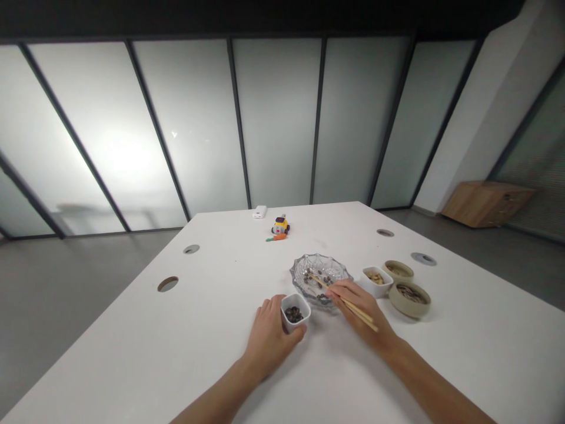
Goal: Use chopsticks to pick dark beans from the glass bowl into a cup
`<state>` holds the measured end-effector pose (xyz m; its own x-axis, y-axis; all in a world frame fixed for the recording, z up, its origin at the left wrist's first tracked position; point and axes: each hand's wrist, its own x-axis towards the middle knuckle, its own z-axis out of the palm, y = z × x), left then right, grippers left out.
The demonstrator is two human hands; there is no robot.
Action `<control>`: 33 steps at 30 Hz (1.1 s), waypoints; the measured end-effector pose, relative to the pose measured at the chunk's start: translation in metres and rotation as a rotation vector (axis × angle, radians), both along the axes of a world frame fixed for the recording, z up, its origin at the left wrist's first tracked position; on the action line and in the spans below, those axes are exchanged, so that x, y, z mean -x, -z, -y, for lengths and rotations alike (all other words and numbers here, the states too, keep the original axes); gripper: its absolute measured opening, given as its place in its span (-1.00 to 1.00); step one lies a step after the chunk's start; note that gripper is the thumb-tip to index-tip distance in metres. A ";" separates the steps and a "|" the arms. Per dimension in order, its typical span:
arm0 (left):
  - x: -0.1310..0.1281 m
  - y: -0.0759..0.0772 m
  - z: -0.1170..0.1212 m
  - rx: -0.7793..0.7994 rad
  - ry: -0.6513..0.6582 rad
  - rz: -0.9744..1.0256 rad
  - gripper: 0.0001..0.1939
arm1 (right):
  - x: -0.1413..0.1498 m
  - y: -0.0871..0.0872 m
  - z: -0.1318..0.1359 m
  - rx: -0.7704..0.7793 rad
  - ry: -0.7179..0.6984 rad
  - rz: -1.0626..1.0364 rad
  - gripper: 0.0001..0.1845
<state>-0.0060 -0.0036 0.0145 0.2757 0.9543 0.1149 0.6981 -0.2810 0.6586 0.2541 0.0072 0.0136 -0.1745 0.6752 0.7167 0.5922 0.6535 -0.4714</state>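
Note:
My left hand (271,333) is wrapped round a small white square bowl (306,323), which has small dark brown bean-like pieces (293,314) in it. A pair of wooden chopsticks (359,312) is gripped in my right hand (359,309). Their tips reach into a clear cut-glass bowl (296,281), among several scattered dark pieces (326,280) like those in the white bowl. Whether the tips pinch a piece is too small to tell. The glass bowl stands just beyond the white one.
Right of the glass bowl stand a white bowl (377,290) of pale pieces and two beige bowls (410,306) (399,277), the nearer with dark striped pieces. Farther back on the white table (212,335) are a yellow toy vehicle (281,225), an orange toy carrot (278,238) and a white box (260,212).

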 end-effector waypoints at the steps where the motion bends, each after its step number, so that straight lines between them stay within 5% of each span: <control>1: 0.000 0.000 0.000 -0.001 0.000 0.002 -0.66 | 0.000 0.001 0.000 -0.014 0.013 -0.024 -0.73; 26: 0.000 0.001 0.000 0.008 -0.008 -0.006 -0.63 | 0.002 0.001 0.003 -0.024 0.026 -0.058 -0.75; 33: 0.000 -0.001 0.000 0.025 -0.017 -0.018 -0.63 | -0.005 -0.016 0.011 -0.139 0.161 -0.063 -0.73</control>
